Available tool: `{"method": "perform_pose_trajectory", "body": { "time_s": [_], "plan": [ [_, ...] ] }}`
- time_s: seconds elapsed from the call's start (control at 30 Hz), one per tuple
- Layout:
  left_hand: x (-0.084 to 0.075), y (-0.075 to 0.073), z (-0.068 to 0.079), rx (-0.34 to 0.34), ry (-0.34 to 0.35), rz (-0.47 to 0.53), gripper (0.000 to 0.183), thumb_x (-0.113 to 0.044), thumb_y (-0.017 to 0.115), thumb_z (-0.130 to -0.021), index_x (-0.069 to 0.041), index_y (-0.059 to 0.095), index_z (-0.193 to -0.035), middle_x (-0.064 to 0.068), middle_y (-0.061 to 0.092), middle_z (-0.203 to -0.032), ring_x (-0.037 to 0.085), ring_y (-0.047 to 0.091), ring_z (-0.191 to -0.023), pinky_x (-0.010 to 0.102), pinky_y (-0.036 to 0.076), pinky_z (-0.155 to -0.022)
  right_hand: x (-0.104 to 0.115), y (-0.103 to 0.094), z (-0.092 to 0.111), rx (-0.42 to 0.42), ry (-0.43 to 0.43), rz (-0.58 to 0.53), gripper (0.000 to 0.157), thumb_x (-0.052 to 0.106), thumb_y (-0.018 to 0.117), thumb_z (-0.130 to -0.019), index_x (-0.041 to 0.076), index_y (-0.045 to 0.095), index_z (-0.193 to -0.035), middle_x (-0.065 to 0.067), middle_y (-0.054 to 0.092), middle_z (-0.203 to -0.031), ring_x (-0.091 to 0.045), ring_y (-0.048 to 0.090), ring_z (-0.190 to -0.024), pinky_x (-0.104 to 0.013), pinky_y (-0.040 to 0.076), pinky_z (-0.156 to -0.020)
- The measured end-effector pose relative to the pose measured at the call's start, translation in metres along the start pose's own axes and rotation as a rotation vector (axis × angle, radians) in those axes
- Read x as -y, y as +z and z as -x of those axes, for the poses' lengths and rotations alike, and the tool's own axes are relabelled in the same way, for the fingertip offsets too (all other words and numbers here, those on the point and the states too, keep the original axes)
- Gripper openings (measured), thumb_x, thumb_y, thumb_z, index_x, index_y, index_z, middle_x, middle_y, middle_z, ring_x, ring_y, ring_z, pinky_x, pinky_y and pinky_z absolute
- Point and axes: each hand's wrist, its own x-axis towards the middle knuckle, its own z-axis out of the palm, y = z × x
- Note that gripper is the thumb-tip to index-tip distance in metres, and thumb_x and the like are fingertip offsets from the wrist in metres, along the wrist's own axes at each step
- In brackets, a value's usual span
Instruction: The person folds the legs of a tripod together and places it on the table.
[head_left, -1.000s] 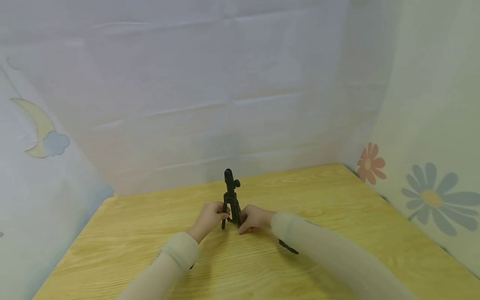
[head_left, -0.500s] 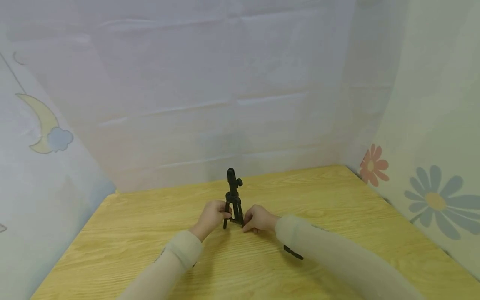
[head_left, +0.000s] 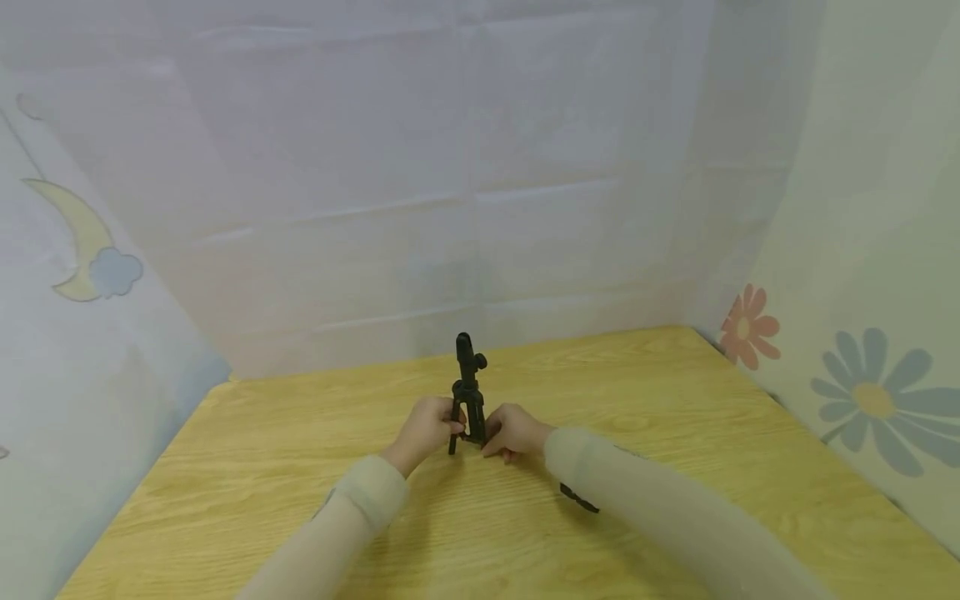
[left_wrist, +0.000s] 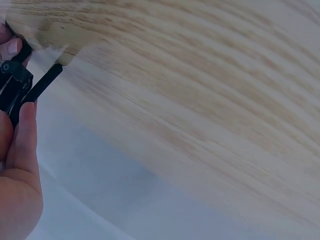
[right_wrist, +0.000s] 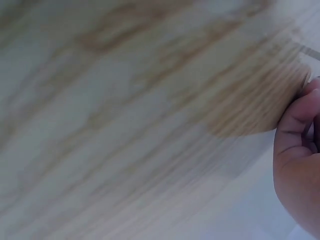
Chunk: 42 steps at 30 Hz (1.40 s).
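A small black tripod (head_left: 468, 377) stands upright on its spread legs, with a knob on the right side of its head. My left hand (head_left: 423, 432) pinches the left leg between thumb and fingers. In the left wrist view, the thumb of that left hand (left_wrist: 20, 185) lies along a black leg (left_wrist: 47, 82). My right hand (head_left: 517, 431) has curled fingers and pinches low on the tripod's right leg, fingertips close over the tabletop. The right wrist view catches only part of this right hand (right_wrist: 300, 155) at its right edge, and the tripod is mostly out of frame there.
The wood-grain table (head_left: 315, 433) reaches back to a creased pale backdrop (head_left: 375, 208). Printed side walls stand left and right, with a moon (head_left: 75, 237) and a blue flower (head_left: 873, 400). A dark strap piece (head_left: 579, 497) hangs beneath the right sleeve.
The right fingers drew slightly off the right leg half a second ago and now lie close against it again. The left hand keeps its hold. The head view has shifted a little.
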Motion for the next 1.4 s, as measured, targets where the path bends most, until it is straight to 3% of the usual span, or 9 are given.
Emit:
{"method": "perform_pose_trajectory", "body": {
  "time_s": [0.3, 0.43, 0.53, 0.63, 0.77, 0.9, 1.03, 1.23, 1.4],
  "plan": [
    [0.001, 0.0, 0.002, 0.021, -0.024, -0.016, 0.006, 0.005, 0.069, -0.086, 0.005, 0.068, -0.08, 0.009, 0.068, -0.078, 0.014, 0.054, -0.066, 0.026, 0.047, -0.057, -0.003, 0.002, -0.001, 0.002, 0.041, -0.032, 0.007, -0.002, 0.077, -0.081, -0.001, 0.07, -0.078, 0.0, 0.054, -0.054, -0.006, 0.048, -0.04, -0.018, 0.042, -0.041],
    [0.0, 0.001, 0.001, 0.045, -0.031, 0.004, 0.006, 0.003, 0.068, -0.086, 0.007, 0.068, -0.082, 0.01, 0.069, -0.081, 0.016, 0.059, -0.071, 0.028, 0.05, -0.061, -0.007, -0.004, 0.0, 0.032, 0.04, -0.05, 0.006, -0.002, 0.076, -0.081, -0.003, 0.07, -0.083, -0.003, 0.059, -0.06, -0.008, 0.051, -0.043, -0.02, 0.045, -0.043],
    [0.001, 0.001, 0.0, 0.062, -0.042, 0.03, 0.005, 0.002, 0.068, -0.086, 0.007, 0.068, -0.085, 0.011, 0.07, -0.085, 0.022, 0.066, -0.079, 0.033, 0.055, -0.068, -0.011, -0.01, 0.001, 0.024, 0.05, -0.071, 0.013, -0.001, 0.073, -0.083, -0.007, 0.068, -0.093, -0.006, 0.061, -0.064, -0.01, 0.053, -0.045, -0.022, 0.049, -0.046],
    [0.003, 0.001, -0.002, 0.082, -0.043, 0.04, 0.005, 0.003, 0.068, -0.086, 0.008, 0.067, -0.087, 0.012, 0.07, -0.087, 0.027, 0.068, -0.085, 0.038, 0.056, -0.074, -0.014, -0.016, 0.001, -0.015, 0.06, -0.08, 0.029, 0.001, 0.07, -0.086, -0.011, 0.062, -0.111, -0.009, 0.062, -0.068, -0.012, 0.054, -0.046, -0.025, 0.051, -0.048],
    [0.006, 0.0, -0.006, 0.103, -0.043, 0.046, 0.002, 0.005, 0.067, -0.086, 0.007, 0.067, -0.087, 0.013, 0.071, -0.089, 0.028, 0.068, -0.087, 0.041, 0.055, -0.078, -0.014, -0.021, -0.001, -0.017, 0.065, -0.08, 0.038, 0.003, 0.065, -0.091, -0.008, 0.055, -0.126, -0.011, 0.062, -0.069, -0.012, 0.053, -0.047, -0.026, 0.05, -0.048],
    [0.007, 0.001, -0.007, 0.085, -0.035, 0.048, 0.007, 0.006, 0.065, -0.088, 0.007, 0.068, -0.094, 0.016, 0.07, -0.095, 0.031, 0.068, -0.092, 0.041, 0.055, -0.079, -0.016, -0.023, -0.001, -0.007, 0.046, -0.064, 0.026, 0.001, 0.064, -0.092, -0.006, 0.062, -0.116, -0.011, 0.063, -0.07, -0.012, 0.055, -0.048, -0.027, 0.052, -0.05],
    [0.002, -0.001, -0.004, 0.016, -0.02, 0.033, 0.019, 0.001, 0.064, -0.091, 0.009, 0.065, -0.108, 0.02, 0.068, -0.105, 0.035, 0.065, -0.098, 0.044, 0.054, -0.082, -0.019, -0.024, 0.004, -0.037, 0.042, -0.057, 0.014, 0.0, 0.063, -0.092, -0.007, 0.067, -0.103, -0.01, 0.065, -0.075, -0.012, 0.056, -0.051, -0.029, 0.055, -0.054],
    [-0.014, -0.01, 0.003, -0.101, -0.07, 0.156, 0.024, -0.009, 0.062, -0.095, 0.005, 0.064, -0.115, 0.019, 0.067, -0.112, 0.034, 0.063, -0.105, 0.045, 0.052, -0.089, -0.02, -0.028, 0.014, -0.041, 0.03, -0.048, 0.007, -0.001, 0.063, -0.092, -0.005, 0.068, -0.093, -0.009, 0.064, -0.072, -0.009, 0.056, -0.05, -0.025, 0.052, -0.052],
    [-0.032, -0.013, 0.008, -0.083, -0.082, 0.169, 0.03, -0.017, 0.066, -0.094, 0.005, 0.064, -0.115, 0.018, 0.068, -0.112, 0.031, 0.064, -0.104, 0.044, 0.053, -0.087, -0.02, -0.031, 0.02, -0.026, 0.031, -0.041, 0.007, -0.001, 0.064, -0.092, -0.004, 0.068, -0.087, -0.005, 0.062, -0.068, -0.008, 0.055, -0.048, -0.024, 0.051, -0.051]
  ]
}}
